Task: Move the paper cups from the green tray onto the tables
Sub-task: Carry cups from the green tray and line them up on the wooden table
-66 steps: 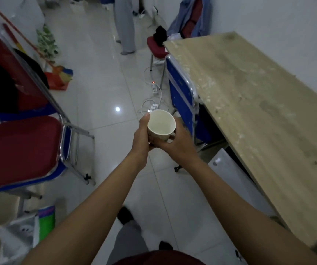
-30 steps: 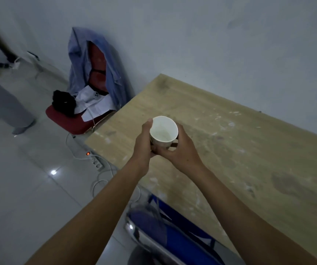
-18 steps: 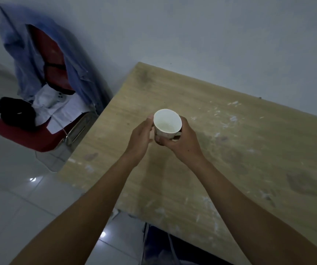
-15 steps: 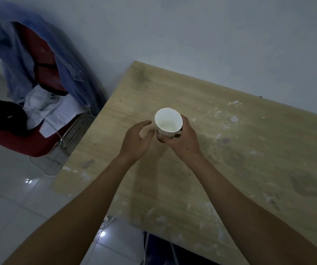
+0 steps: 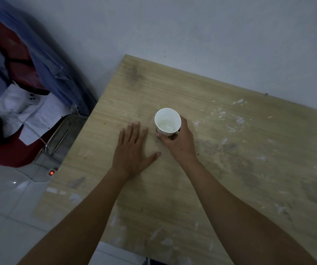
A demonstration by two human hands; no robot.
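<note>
Evidently the fingers [image 5: 160, 136] of the right hand [image 5: 180, 148] are wrapped round the lower wall of the paper cup [image 5: 167, 121], thumb on the near side and the others hidden behind it. That low hold probably keeps the thin wall from buckling while the cup goes down upright. Its base is covered by the hand, so I cannot tell whether it is touching the wood yet.

Just left of the cup, the left hand [image 5: 132, 150] lies flat with straight, slightly spread fingers [image 5: 134, 129], holding nothing (a bracing palm, I would guess, not a working one).

The cup is white, round-rimmed, tapering downward, matte, with a pale inside that looks empty. Under it the table [image 5: 230, 169] is light wood-grain laminate, scuffed dark in patches and flecked with white chips to the right of the cup. Beyond the cup rises a plain grey wall [image 5: 192, 35]. Far left of the cup stands a red-seated chair [image 5: 4, 150] draped with a soft blue garment [image 5: 54, 73] and a white cloth [image 5: 29, 111], over glossy floor tiles [image 5: 4, 197]. No green tray is in view.
</note>
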